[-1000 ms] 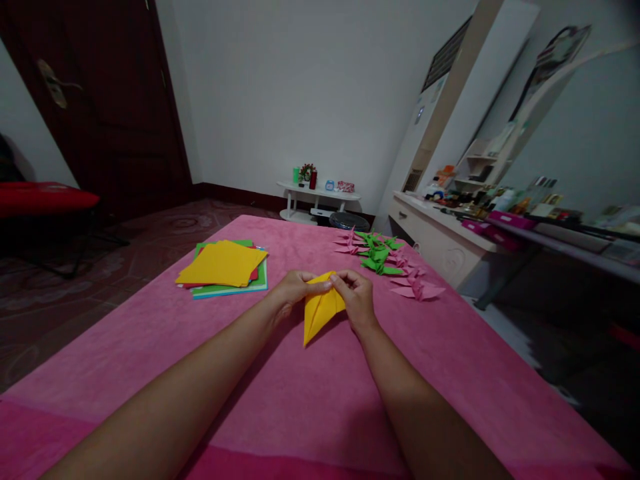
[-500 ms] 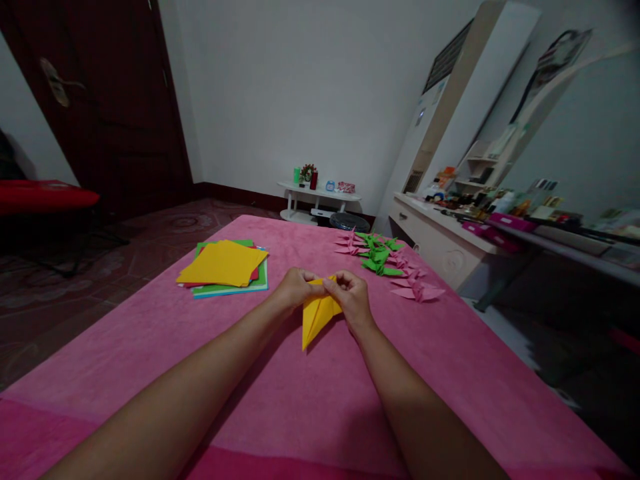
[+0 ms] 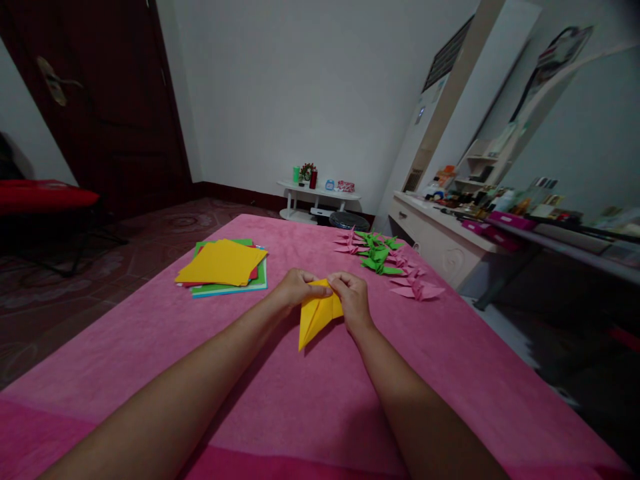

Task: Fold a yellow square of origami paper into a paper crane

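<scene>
Between my two hands is a partly folded sheet of yellow origami paper (image 3: 317, 319), with one sharp point facing down toward me and a crease along it. My left hand (image 3: 297, 288) pinches its upper left part, the thumb lying across the front. Gripping the upper right edge, my right hand (image 3: 352, 296) has its thumb and fingertips close to the left thumb. The fingers behind the paper are hidden. Below it lies the pink cloth (image 3: 300, 407) covering the table.
A stack of coloured paper (image 3: 220, 263), yellow on top, lies to the left. Folded green cranes (image 3: 378, 257) and pink cranes (image 3: 417, 289) are grouped at the right. Farther off stand a white low table (image 3: 320, 192) and a cluttered dressing table (image 3: 445, 223).
My left thumb has shifted right and a little lower over the yellow paper. More of the paper's top shows between my hands, and its lower point has moved slightly left.
</scene>
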